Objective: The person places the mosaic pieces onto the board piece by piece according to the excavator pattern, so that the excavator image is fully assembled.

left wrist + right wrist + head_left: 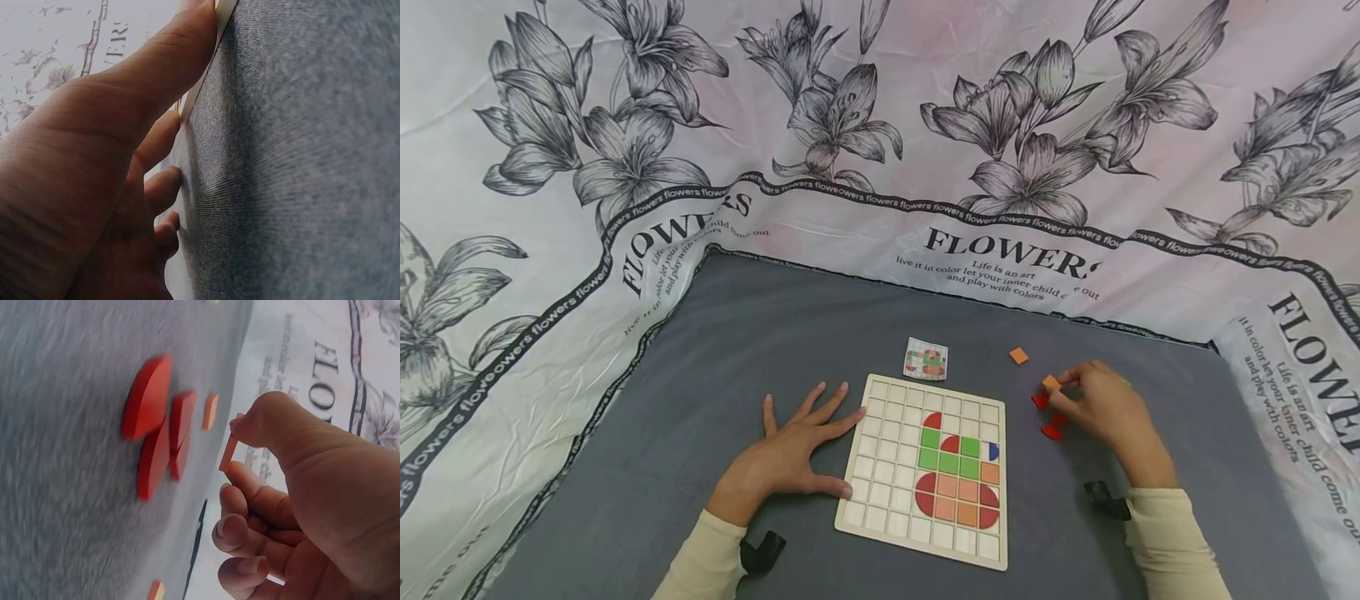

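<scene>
My right hand (1101, 404) pinches an orange square tile (230, 450) between thumb and forefinger, just above several red quarter-round tiles (149, 400) on the grey cloth. My left hand (793, 446) lies spread at the left side of the wooden grid board (880, 454), its thumb and forefinger touching the edge. On the board, green squares (948, 463), orange squares (967, 512), red quarter-rounds (926, 495) and a blue piece (994, 452) fill cells toward the right. In the left wrist view, the thumb (169, 56) presses the board's rim.
A small pattern card (926, 359) lies behind the board. Another orange square (1018, 356) lies on the cloth at the back right. Printed flower fabric (865, 225) rises around the back and sides of the grey surface (775, 325).
</scene>
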`<action>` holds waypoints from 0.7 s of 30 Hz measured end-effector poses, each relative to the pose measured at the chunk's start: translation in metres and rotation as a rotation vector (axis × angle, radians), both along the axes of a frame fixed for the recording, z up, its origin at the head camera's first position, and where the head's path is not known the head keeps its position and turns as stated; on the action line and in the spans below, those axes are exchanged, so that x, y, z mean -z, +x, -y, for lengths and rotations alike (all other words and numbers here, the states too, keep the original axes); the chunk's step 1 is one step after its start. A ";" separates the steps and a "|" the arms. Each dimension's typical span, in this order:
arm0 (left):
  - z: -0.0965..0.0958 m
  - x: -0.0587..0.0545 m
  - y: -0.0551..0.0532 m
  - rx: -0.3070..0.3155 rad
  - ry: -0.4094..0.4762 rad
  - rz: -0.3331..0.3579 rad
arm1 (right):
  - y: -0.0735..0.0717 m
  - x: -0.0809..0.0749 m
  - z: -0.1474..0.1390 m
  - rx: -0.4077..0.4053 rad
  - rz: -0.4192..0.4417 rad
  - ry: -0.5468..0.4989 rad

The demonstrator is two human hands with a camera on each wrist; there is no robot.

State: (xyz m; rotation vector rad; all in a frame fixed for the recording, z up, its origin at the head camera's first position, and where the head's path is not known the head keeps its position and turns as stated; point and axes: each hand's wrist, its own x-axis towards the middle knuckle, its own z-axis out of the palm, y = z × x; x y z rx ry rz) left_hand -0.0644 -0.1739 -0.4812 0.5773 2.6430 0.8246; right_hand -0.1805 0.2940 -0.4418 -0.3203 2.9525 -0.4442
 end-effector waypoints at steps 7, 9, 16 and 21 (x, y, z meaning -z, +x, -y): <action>0.000 0.001 -0.001 0.001 -0.002 -0.004 | 0.002 0.002 0.020 -0.055 -0.035 -0.029; 0.000 0.000 -0.001 0.001 -0.002 -0.005 | 0.002 0.003 0.024 -0.067 -0.034 -0.039; 0.001 0.000 -0.001 0.004 0.002 -0.010 | 0.009 0.002 0.039 -0.113 -0.039 -0.066; 0.000 -0.002 0.000 0.004 0.005 -0.020 | 0.015 0.004 0.052 -0.169 -0.074 -0.063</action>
